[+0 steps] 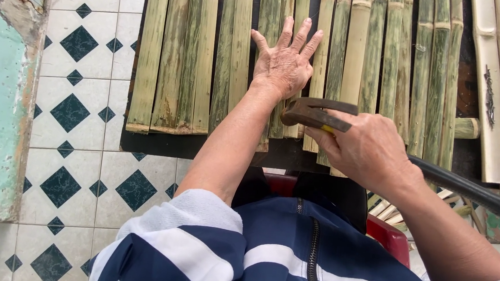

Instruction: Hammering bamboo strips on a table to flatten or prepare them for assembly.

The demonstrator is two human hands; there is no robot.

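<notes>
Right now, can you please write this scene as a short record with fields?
left hand: open, pressed flat on the bamboo slats
right hand: closed around a claw hammer, dark handle pointing right
slats: green, side by side on a dark board
floor: white tiles with dark diamonds
clothing: blue and white striped top

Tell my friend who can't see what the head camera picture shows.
A person's left hand presses flat on green bamboo slats while the right hand grips a claw hammer just above them. White, diamond-patterned floor tiles lie alongside.
</notes>
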